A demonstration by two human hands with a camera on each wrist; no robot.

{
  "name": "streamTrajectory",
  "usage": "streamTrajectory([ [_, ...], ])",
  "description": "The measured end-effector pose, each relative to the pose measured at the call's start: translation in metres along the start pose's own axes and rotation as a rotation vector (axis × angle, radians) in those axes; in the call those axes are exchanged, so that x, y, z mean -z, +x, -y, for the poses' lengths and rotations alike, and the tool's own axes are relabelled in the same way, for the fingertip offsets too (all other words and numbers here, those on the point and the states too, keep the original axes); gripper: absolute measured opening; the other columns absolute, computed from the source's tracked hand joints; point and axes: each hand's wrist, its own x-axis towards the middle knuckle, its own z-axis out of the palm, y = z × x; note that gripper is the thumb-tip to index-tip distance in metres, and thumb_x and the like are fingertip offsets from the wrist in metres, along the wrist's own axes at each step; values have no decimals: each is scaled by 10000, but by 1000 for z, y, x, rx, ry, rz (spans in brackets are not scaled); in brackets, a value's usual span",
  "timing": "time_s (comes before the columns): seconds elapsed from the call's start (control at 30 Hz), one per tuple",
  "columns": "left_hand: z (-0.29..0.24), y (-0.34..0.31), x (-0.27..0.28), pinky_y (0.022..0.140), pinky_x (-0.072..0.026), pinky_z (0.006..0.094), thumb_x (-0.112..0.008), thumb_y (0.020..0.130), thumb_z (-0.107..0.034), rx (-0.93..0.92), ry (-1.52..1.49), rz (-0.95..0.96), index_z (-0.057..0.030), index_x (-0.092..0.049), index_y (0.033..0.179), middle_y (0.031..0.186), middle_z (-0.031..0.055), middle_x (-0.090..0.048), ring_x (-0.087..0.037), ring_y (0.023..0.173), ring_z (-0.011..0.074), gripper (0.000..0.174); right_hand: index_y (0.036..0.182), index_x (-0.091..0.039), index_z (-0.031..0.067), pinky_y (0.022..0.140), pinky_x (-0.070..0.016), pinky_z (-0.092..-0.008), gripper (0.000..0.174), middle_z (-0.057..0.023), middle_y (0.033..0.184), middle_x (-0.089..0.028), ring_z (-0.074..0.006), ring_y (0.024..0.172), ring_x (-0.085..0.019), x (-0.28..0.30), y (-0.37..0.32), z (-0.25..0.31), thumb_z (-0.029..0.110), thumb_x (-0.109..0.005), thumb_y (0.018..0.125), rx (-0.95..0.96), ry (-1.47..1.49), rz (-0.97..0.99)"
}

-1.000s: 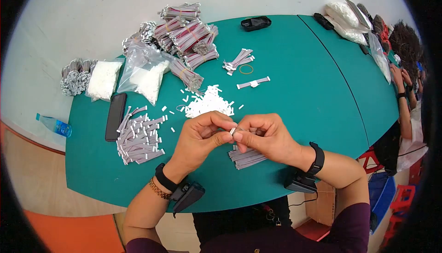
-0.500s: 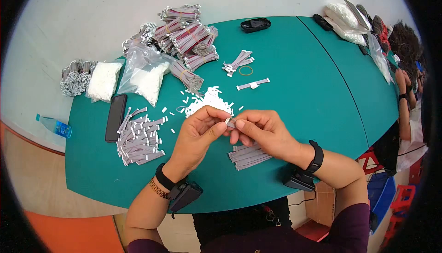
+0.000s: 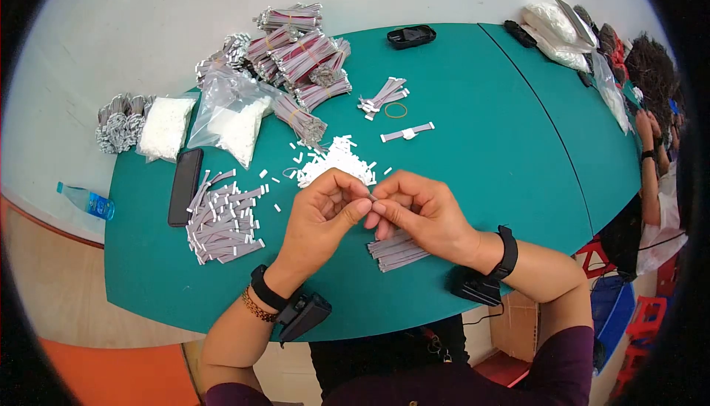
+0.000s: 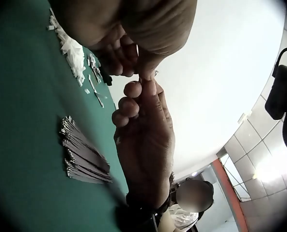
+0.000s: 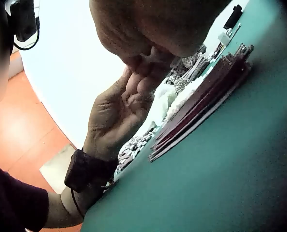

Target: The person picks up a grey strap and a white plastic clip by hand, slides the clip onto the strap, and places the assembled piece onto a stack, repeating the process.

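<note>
In the head view the left hand (image 3: 319, 217) and the right hand (image 3: 429, 217) meet fingertip to fingertip, pinching a small thing (image 3: 373, 198) between them. The fingers hide most of it, and its kind is hard to tell. Just below the right hand lies a stack of grey ribbon cables (image 3: 399, 252). Behind the hands spreads a heap of small white connectors (image 3: 336, 163). In the left wrist view the fingertips of both hands touch above the table, the cable stack (image 4: 85, 154) to one side.
Short cables (image 3: 225, 221) with white ends are piled at the left beside a black phone (image 3: 185, 188). Bags of white parts (image 3: 166, 129) and bundled cables (image 3: 303, 58) stand at the back left. A single cable (image 3: 407, 133) and a rubber band (image 3: 396, 110) lie farther back.
The small pale piece seen between the fingertips earlier is now mostly covered. Both hands have shifted slightly, and their fingertips have closed together.
</note>
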Motion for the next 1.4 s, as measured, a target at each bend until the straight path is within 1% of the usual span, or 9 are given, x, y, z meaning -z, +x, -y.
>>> streamTrajectory([
  [0.17,0,0,0,717,-468,214,-596,875,-59,31,-21,0,14,-550,997,893,54,-611,-578,797,87,149,948,-505,16,607,-484,-200,65,-47,798,-627,-73,689,-596,0,0,0,73,-518,922,-1,26,-1],
  [0.27,0,0,1,719,-481,222,-600,874,-63,43,-15,0,20,-558,981,899,75,-631,-587,794,94,142,940,-505,14,603,-483,-200,65,-49,798,-630,-77,693,-602,0,0,1,75,-521,921,-10,30,0],
  [0.37,-2,0,-4,621,-415,188,-625,856,-86,43,-22,-39,0,-576,961,852,38,-615,-528,716,64,144,932,-498,16,602,-484,-201,64,-51,797,-632,-81,695,-605,0,0,2,74,-521,920,-22,34,-2],
  [0.77,2,-1,-5,615,-407,201,-627,853,-106,101,-82,-87,-10,-592,922,794,24,-602,-523,689,70,123,930,-478,24,608,-494,-216,48,-65,813,-636,-98,711,-615,-1,0,0,61,-508,923,32,50,-5],
  [0.87,1,-1,-3,614,-406,201,-629,852,-107,127,-81,-79,-12,-591,920,795,21,-598,-517,684,68,123,932,-479,23,611,-497,-219,49,-70,815,-638,-103,712,-617,-1,0,1,61,-508,923,1,63,2],
  [0.97,4,-1,-2,606,-405,189,-626,862,-106,98,-83,-81,-15,-603,916,808,18,-614,-523,691,53,109,942,-490,18,608,-501,-223,78,-77,816,-641,-105,705,-618,1,2,1,92,-509,928,-35,65,29],
  [1.17,2,-1,-3,609,-406,189,-630,861,-110,100,-51,-66,-16,-602,922,797,15,-614,-532,702,52,116,954,-510,7,603,-507,-226,141,-84,812,-644,-106,684,-616,4,2,1,147,-509,936,-33,98,36],
  [1.27,4,0,-2,608,-409,193,-631,859,-107,103,-53,-63,-17,-602,925,789,17,-615,-542,704,57,116,950,-510,6,605,-511,-227,128,-82,806,-644,-107,688,-619,4,2,2,133,-506,936,-40,111,25],
  [1.4,5,-1,-2,606,-411,197,-631,855,-99,142,-138,-61,-19,-599,918,784,22,-618,-555,705,63,107,948,-509,5,609,-513,-227,119,-80,805,-643,-108,693,-623,3,1,2,123,-504,936,-20,101,2],
])
